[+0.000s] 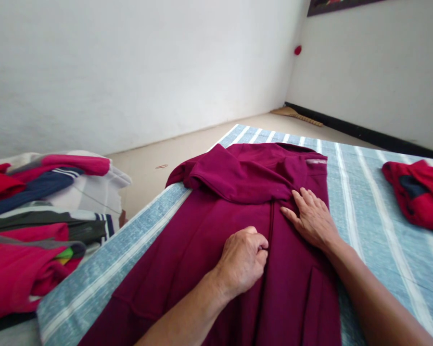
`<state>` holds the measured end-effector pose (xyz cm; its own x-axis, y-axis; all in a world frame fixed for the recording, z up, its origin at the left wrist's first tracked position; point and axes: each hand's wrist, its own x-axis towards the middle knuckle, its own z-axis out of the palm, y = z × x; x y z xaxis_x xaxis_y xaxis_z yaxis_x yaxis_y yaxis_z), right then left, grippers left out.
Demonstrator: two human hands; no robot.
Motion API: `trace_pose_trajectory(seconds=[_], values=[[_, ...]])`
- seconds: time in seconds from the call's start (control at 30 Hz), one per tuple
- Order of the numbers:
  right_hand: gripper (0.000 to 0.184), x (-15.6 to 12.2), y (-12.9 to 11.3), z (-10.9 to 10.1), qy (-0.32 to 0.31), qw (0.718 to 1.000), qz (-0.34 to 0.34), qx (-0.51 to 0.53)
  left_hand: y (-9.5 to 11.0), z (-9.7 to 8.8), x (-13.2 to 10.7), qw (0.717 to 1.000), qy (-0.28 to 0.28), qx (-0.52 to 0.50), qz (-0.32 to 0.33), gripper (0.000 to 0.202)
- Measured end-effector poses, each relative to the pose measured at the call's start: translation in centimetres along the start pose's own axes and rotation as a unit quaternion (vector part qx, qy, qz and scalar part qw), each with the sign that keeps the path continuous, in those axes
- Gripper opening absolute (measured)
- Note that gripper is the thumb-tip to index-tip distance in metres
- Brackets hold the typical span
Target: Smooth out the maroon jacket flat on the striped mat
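A maroon jacket [209,245] lies spread over a bed or table with a blue-and-white striped cover [350,192]. One sleeve [238,173] is laid across its upper part, and a dark front seam runs down the middle. My left hand [243,259] is closed beside that seam, its fingertips curled in and pinching the jacket's front edge. Farther up and to the right, my right hand [312,218] rests flat on the fabric, fingers extended, near the end of the sleeve. A slanted pocket [312,302] shows below it.
Piled clothes [32,269] in red, navy and dark green stand at the left, lower than the cover's edge. A folded red garment [422,192] sits on the cover at the right. Behind are a pale floor [144,163], a white wall [130,72] and a broom [292,114] in the corner.
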<state>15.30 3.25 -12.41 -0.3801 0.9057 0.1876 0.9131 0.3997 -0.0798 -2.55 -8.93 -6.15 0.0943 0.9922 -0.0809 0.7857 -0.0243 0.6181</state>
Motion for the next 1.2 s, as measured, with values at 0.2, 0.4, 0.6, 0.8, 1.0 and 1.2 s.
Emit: trace_pose_trajectory(seconds=[0.2, 0.4, 0.6, 0.8, 1.0, 1.2], values=[[0.069, -0.1, -0.1, -0.1, 0.005, 1.000, -0.002, 0.003, 0.5, -0.1, 0.2, 0.999, -0.011, 0.042, 0.000, 0.022], [0.069, 0.0, -0.1, -0.1, 0.004, 1.000, -0.001, 0.003, 0.7, 0.4, 0.6, 0.997, -0.008, 0.079, -0.018, 0.019], [0.069, 0.1, -0.2, -0.2, 0.001, 1.000, -0.001, 0.006, 0.5, 0.8, 0.7, 0.993, -0.001, 0.115, 0.000, 0.020], [0.068, 0.1, -0.3, -0.5, 0.000, 1.000, 0.000, 0.004, 0.5, 0.2, 0.9, 0.997, -0.011, 0.078, -0.014, 0.019], [0.069, 0.1, -0.3, -0.4, -0.005, 1.000, 0.003, 0.013, 0.3, -0.8, 1.1, 0.999, -0.023, -0.022, -0.024, 0.020], [0.069, 0.3, -0.3, -0.3, -0.006, 1.000, 0.007, 0.020, -0.2, -0.9, 1.0, 0.998, -0.026, -0.050, -0.015, 0.018]])
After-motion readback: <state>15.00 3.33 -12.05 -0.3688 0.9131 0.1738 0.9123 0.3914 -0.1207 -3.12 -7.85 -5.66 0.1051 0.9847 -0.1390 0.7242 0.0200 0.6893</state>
